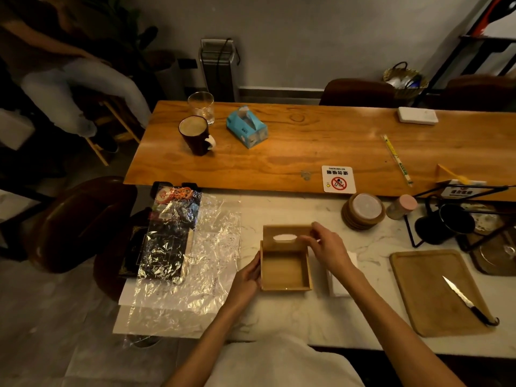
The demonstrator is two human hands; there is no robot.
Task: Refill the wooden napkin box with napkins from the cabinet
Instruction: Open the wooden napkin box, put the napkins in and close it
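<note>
The wooden napkin box (285, 270) sits on the white marble counter in front of me, with nothing inside it. Its slotted lid (286, 235) stands tilted up at the far edge. My right hand (325, 248) pinches the lid's right corner. My left hand (247, 277) presses flat against the box's left wall. A stack of white napkins (339, 283) lies on the counter just right of the box, partly hidden under my right forearm.
Crumpled clear plastic wrap (201, 263) and a dark foil package (167, 236) lie to the left. A wooden tray (424, 289) with a knife (466, 298) is at the right. Coasters (363, 210), a black mug (446, 223), a blue tissue pack (247, 127) and cups stand farther back.
</note>
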